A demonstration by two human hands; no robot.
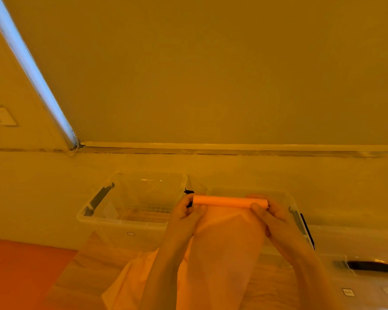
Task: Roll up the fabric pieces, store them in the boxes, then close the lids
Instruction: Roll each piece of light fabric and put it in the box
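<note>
I hold a pale orange fabric piece up in front of me. Its top edge is wound into a tight roll, and the rest hangs down between my forearms. My left hand pinches the roll's left end, and my right hand pinches its right end. Behind the roll stand two clear plastic boxes without lids: one at centre-left with dark latches, and another mostly hidden behind my right hand.
A clear lid with a dark latch lies flat at the lower right. An orange mat covers the lower left of the wooden table. More pale fabric lies under my left forearm. A wall and a window blind rise behind the boxes.
</note>
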